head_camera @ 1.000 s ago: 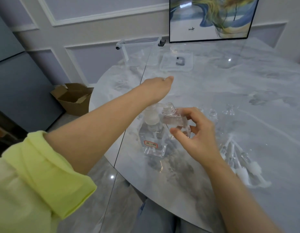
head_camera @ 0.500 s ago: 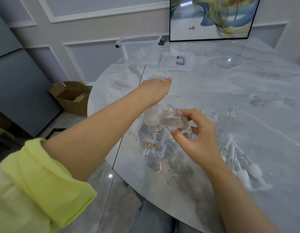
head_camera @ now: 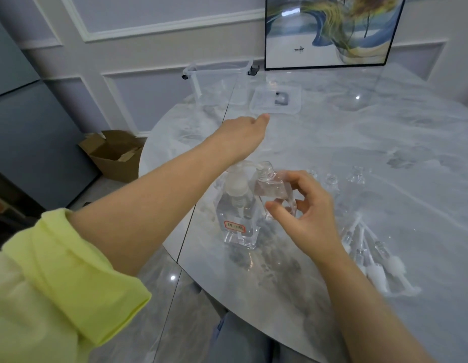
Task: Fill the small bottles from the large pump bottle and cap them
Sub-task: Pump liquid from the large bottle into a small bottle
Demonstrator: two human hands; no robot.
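Fingers of the left hand (head_camera: 240, 134) lie straight and together, palm down over the pump head of the large pump bottle (head_camera: 236, 218), which stands near the marble table's (head_camera: 384, 153) edge. Right hand (head_camera: 303, 218) pinches a tilted, uncapped small bottle (head_camera: 276, 191) at the spout. Further right stand empty small bottles (head_camera: 354, 186) and a heap of pump caps (head_camera: 371, 258).

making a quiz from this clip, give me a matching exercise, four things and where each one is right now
Things
1. large pump bottle
2. small bottle
3. loose pump caps
4. cardboard box

Places
A. on the floor left of the table
B. tilted in the right hand, neck at the spout
C. upright under the left hand
D. lying on the table by the right forearm

Pairs: 1-C, 2-B, 3-D, 4-A
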